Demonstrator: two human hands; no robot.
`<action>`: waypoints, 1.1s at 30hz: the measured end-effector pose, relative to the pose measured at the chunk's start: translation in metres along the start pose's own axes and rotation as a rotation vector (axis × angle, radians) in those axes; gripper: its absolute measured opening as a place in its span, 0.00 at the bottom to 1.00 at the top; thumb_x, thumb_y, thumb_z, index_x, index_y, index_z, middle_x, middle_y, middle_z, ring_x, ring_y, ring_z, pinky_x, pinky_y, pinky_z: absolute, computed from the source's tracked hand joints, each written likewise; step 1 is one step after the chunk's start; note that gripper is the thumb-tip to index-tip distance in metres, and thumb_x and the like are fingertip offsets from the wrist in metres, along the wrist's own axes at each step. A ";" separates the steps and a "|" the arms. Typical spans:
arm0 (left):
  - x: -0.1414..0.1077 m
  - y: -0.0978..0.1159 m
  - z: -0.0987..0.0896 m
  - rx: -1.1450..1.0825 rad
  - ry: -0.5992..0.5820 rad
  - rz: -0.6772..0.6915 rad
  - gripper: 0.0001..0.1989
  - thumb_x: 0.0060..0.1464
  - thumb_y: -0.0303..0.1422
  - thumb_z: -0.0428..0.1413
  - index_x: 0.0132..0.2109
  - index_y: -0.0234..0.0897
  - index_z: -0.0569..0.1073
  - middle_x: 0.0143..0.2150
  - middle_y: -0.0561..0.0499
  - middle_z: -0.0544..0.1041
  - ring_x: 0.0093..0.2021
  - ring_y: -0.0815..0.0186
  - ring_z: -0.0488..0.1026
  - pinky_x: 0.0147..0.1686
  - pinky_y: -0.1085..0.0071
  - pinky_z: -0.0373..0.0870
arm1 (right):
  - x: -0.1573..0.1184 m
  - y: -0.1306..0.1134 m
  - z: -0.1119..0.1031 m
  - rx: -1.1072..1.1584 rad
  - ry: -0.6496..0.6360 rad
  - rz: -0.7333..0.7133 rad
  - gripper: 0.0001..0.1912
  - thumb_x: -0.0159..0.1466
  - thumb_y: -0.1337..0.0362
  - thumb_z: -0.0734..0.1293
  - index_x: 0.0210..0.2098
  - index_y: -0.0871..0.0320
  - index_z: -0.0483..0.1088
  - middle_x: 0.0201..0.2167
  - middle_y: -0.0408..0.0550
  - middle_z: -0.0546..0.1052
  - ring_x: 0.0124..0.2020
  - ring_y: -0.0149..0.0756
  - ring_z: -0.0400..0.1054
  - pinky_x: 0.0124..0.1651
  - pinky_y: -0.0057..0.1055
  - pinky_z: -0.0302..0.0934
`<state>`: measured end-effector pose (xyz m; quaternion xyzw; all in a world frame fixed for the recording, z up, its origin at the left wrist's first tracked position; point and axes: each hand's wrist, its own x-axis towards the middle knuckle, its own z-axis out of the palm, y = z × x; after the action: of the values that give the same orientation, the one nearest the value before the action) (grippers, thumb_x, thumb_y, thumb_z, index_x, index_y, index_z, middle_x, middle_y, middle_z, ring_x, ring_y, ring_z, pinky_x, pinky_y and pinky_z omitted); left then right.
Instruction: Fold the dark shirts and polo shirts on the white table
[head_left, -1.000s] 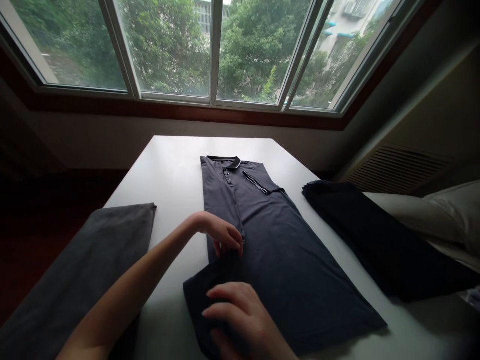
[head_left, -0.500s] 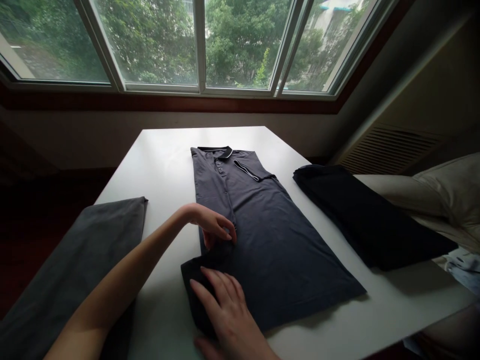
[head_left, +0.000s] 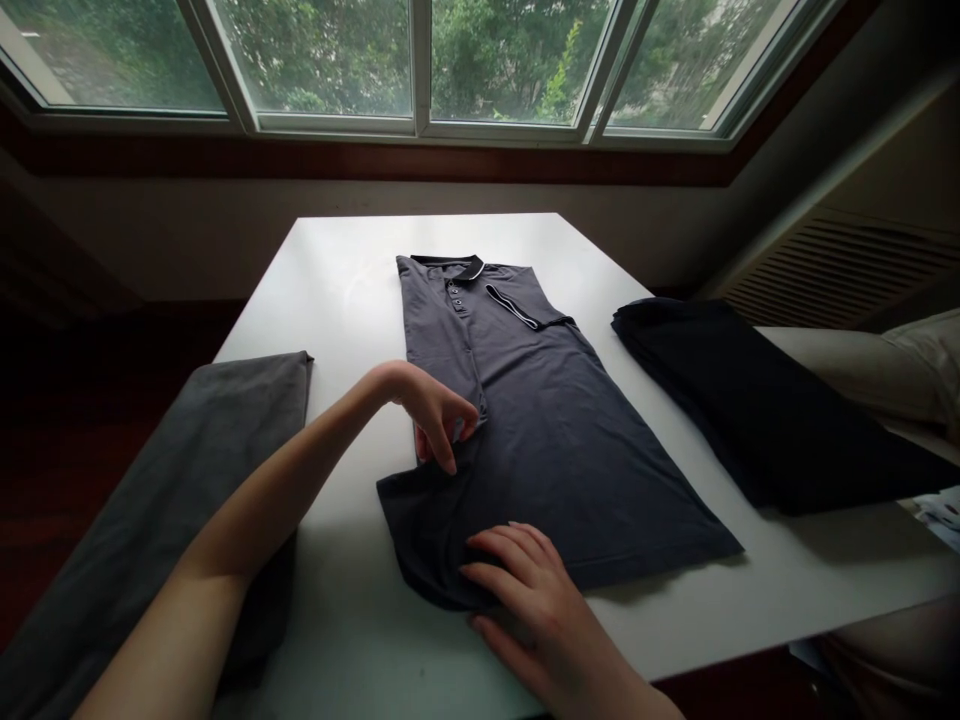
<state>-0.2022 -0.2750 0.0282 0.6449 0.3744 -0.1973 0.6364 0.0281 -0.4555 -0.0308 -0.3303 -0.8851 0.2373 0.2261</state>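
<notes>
A dark grey polo shirt (head_left: 547, 440) lies on the white table with its black collar at the far end. Its left side is folded inward, and the near left corner flares out in a loose, rumpled flap. My left hand (head_left: 439, 410) is bent over the folded edge, fingers curled and closed on the cloth. Near the bottom hem, my right hand (head_left: 540, 600) rests on the fabric with its fingers stretched out and the thumb apart, beyond the hem.
On the left of the white table (head_left: 360, 640) lies a grey folded garment (head_left: 180, 450), partly under my left forearm. A black folded garment (head_left: 765, 410) lies on the right. Beyond it, another person's light-clothed limb (head_left: 840, 370) shows. Windows (head_left: 322, 60) line the far wall.
My right hand has slid to the right along the hem, and the cloth there is more bunched. The left hand keeps its place on the fold. The view has tilted down slightly.
</notes>
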 end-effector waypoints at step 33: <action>0.049 -0.018 0.003 -0.087 -0.301 0.365 0.41 0.52 0.36 0.58 0.69 0.47 0.50 0.52 0.50 0.75 0.49 0.58 0.76 0.44 0.65 0.75 | 0.034 0.003 -0.003 0.084 0.088 0.325 0.20 0.64 0.67 0.64 0.56 0.57 0.66 0.25 0.41 0.71 0.28 0.33 0.66 0.36 0.31 0.64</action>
<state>-0.1827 -0.2685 -0.0202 0.6371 0.1606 -0.1564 0.7375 0.0078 -0.4294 -0.0216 -0.4695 -0.7985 0.2928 0.2370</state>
